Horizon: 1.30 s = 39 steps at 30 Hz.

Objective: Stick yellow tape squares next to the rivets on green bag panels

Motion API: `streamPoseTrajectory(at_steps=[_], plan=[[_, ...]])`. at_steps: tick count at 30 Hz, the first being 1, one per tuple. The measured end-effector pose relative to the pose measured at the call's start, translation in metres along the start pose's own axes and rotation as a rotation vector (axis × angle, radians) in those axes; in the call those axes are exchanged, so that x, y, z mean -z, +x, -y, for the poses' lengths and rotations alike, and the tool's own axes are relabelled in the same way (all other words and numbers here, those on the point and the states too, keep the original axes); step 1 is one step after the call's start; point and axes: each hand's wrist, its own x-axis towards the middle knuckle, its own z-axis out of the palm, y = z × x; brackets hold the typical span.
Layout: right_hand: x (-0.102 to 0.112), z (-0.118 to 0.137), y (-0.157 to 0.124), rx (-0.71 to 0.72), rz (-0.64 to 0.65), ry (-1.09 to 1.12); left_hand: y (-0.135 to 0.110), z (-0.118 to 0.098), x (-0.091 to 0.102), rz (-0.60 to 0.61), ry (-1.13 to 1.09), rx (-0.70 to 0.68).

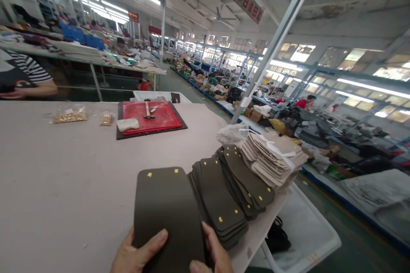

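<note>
1. Pale bench [64,187] stretches below us in a long factory hall; we hold a dark, round-cornered leather panel [166,217] just above it, with yellow dots near its top corners.
2. Our left grip [138,252] and right grip [211,249] are clamped on its lower edges.
3. It looks light and fairly stiff; we'd hold the edges.
4. Matching stacked panels [221,209] lie just right; farther off, a hammer [147,111] rests on a red board [160,119].

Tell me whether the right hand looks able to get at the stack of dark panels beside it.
Likely yes: the right hand sits just by the stack of dark panels with nothing between them, though it would first have to release the panel it holds.
</note>
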Motion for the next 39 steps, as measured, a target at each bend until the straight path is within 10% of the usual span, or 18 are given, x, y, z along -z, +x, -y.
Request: streamPoseTrajectory(at_steps=[6,11,15,21,27,39], plan=[[0.105,0.031,0.044,-0.164,-0.094,-0.1,0.06,0.023,-0.107,0.246,-0.094,-0.069],[0.177,-0.025,0.088,-0.368,-0.169,0.026,0.134,0.096,-0.153,0.067,0.0,-0.093],[0.205,-0.052,0.09,-0.37,-0.109,-0.149,0.156,0.126,-0.162,-0.098,0.065,-0.084],[0.241,0.026,0.097,-0.133,0.281,-0.655,0.152,0.124,-0.161,-0.213,0.251,-0.092],[0.271,0.022,0.175,0.065,-0.072,-1.008,0.155,0.125,-0.163,-0.292,0.537,-0.201],[0.286,-0.037,0.212,-0.132,-0.13,-1.244,0.167,0.157,-0.164,-0.478,0.981,-0.489]])
